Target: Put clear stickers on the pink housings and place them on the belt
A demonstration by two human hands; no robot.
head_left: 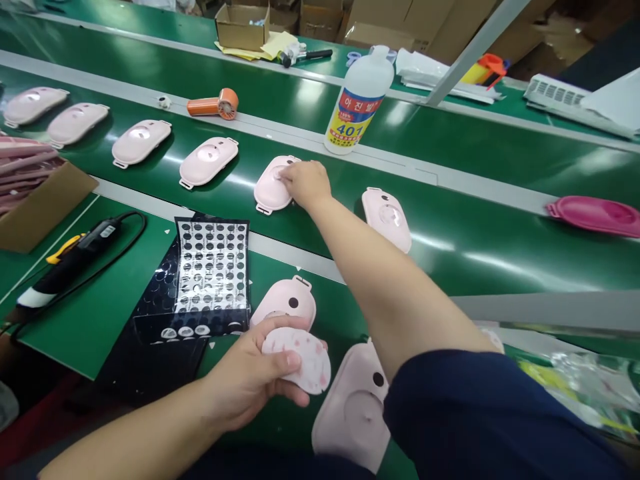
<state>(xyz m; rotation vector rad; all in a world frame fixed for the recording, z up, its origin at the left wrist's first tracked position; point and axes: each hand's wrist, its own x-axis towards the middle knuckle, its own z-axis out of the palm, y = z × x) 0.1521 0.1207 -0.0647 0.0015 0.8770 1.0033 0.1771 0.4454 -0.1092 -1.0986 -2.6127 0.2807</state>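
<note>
White with pink spots: grips an oval piece [313, 367] at lower centre in the left hand [250, 373]; probably light, stiffish, best held by the rim. Touches a pink casing [269, 187] above centre with the right hand [309, 183]; cannot tell if gripping.

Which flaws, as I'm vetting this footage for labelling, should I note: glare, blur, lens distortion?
Head view: pale glare streaks the green belt, and a bright highlight sits on the pink case below the orange fan; head view: the bottle leans, perhaps from lens distortion or camera tilt; head view: the patterned piece in the left hand looks fairly sharp, background boxes softer.
</note>
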